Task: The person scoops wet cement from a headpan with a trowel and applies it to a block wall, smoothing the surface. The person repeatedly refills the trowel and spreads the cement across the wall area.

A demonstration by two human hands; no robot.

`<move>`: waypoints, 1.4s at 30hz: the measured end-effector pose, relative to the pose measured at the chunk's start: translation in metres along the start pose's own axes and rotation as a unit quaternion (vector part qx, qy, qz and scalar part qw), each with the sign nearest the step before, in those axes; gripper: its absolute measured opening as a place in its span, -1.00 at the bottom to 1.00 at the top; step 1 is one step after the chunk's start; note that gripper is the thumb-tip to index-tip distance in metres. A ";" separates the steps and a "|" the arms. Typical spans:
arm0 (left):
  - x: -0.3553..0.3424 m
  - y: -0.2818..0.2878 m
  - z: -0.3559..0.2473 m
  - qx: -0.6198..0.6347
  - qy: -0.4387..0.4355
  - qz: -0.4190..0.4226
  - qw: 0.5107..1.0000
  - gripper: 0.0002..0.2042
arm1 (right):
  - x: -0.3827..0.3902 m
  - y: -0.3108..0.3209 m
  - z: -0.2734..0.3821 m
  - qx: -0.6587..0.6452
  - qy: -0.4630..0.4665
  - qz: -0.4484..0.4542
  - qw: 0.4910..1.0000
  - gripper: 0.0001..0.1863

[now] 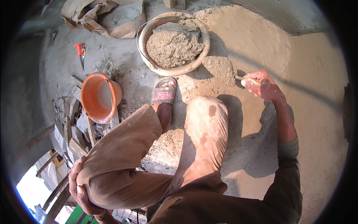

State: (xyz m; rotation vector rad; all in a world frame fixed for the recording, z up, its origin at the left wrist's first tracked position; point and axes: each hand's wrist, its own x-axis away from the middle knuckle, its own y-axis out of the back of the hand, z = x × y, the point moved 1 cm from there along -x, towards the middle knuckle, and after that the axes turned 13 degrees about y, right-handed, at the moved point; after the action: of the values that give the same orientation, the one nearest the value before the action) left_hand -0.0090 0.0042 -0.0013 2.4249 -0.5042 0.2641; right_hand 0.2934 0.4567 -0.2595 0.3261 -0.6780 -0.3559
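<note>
The left hand [80, 186] cups the bent left knee [112, 175]. The right hand [263, 85] grips one trowel [223, 70], its blade heaped with grey, lumpy mortar, just beside one mortar-filled pan [173, 41]. One orange bucket [100, 97] lies left.

The ground [112, 63] is seen as rough grey concrete, dusted with sand and grit. To the right it is covered by a smooth, freshly spread layer of tan mortar [317, 97], which is bent upward by the lens toward the rim. Strong sunlight is cast from the upper left, so hard, dark shadows [253, 149] are thrown across the tan surface. At the lower left, wooden planks and scaffold poles [52, 186] are seen at an open edge, with bright daylight beyond.
</note>
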 end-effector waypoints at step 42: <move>0.018 0.010 0.010 -0.018 -0.004 0.011 1.000 -0.23 | -0.057 -0.074 -0.083 0.312 0.030 0.074 0.947 -0.52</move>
State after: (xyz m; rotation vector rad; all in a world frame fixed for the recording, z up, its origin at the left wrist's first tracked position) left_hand 0.0034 -0.0145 0.0018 2.3883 -0.5356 0.2527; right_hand 0.2911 0.4295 -0.3810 0.8795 -0.7398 0.0245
